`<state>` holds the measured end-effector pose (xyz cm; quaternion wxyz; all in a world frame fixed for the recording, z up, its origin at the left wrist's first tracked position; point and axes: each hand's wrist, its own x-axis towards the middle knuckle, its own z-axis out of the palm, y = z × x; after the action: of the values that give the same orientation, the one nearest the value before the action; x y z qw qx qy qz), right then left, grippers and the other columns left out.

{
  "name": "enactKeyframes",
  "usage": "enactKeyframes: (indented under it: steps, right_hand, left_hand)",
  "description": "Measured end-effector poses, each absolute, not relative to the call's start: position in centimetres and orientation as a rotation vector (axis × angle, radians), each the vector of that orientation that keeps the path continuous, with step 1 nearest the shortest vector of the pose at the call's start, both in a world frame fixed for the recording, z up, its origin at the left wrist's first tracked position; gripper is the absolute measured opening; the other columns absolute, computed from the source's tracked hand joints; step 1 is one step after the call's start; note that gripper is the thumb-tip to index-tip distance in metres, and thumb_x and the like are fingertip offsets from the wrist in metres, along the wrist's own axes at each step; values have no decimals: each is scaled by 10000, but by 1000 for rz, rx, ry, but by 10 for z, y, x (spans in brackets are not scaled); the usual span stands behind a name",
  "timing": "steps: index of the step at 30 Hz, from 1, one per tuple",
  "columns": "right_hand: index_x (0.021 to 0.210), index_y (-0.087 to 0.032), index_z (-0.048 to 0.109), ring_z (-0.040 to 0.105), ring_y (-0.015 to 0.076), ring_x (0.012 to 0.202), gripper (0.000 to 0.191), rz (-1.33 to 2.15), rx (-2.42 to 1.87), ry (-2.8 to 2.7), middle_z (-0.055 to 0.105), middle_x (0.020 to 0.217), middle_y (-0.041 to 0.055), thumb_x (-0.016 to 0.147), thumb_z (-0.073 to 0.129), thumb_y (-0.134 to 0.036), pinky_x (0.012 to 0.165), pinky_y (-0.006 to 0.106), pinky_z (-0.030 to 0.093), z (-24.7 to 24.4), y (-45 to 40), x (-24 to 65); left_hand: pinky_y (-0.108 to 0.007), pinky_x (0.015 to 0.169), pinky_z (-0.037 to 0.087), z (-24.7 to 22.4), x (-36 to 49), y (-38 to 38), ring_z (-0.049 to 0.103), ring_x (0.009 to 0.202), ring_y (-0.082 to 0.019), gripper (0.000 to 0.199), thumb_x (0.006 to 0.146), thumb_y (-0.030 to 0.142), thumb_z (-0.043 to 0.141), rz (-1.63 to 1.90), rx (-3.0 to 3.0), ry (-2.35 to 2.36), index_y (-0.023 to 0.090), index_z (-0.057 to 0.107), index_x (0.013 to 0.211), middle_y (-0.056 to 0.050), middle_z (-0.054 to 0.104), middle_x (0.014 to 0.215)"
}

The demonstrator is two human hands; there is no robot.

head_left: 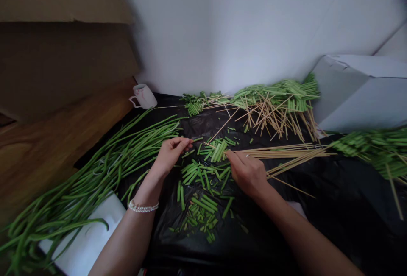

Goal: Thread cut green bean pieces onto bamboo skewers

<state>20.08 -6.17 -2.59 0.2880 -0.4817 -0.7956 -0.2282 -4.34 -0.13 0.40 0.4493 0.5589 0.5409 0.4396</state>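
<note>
My left hand (173, 151) pinches a short cut piece of long green bean (197, 139) between thumb and fingertips. Facing it, my right hand (248, 172) is closed on a bamboo skewer, whose tip (208, 144) points left towards the pinched piece. Several cut bean pieces (218, 151) sit side by side along this skewer, just left of my right fingers. Below both hands, loose cut bean pieces (203, 176) and smaller scraps (199, 216) are scattered on black plastic sheeting (171, 242).
Long uncut beans (111, 161) lie at left, partly over a white board (95, 233). A mug (144, 96) stands behind them. Filled bean skewers (280, 93) are piled by the wall; more (375, 149) lie at right. Bare skewers (286, 152) lie beyond my right hand, near a white box (365, 89).
</note>
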Motion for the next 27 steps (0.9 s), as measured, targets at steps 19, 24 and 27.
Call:
enactKeyframes:
  steps: [19,24,27]
  right_hand:
    - [1015,-178,648,447,114,591,270,-592,-1270,-2152,564,670,-10,842,454,-107,559,279,272,-26,-63,198]
    - [1028,-176,642,452,112,593,277,-579,-1276,-2148,565,679,-6,833,458,-104,559,277,270,-27,-64,198]
    - [1023,-178,642,454,113,593,270,-579,-1277,-2148,564,677,-8,840,458,-106,563,278,274,-27,-64,198]
  left_hand:
    - [-363,807,369,-21,-44,-1,547,855,-271,71,749,253,665,752,2226,1767,219,727,761,-90,661,827]
    - [-308,782,422,-13,-38,0,612,788,-204,187,717,339,721,1125,1682,1450,200,720,842,-53,713,847]
    - [-284,757,451,-9,-32,-2,634,785,-182,339,646,356,788,1149,1278,1221,164,724,918,-63,724,828]
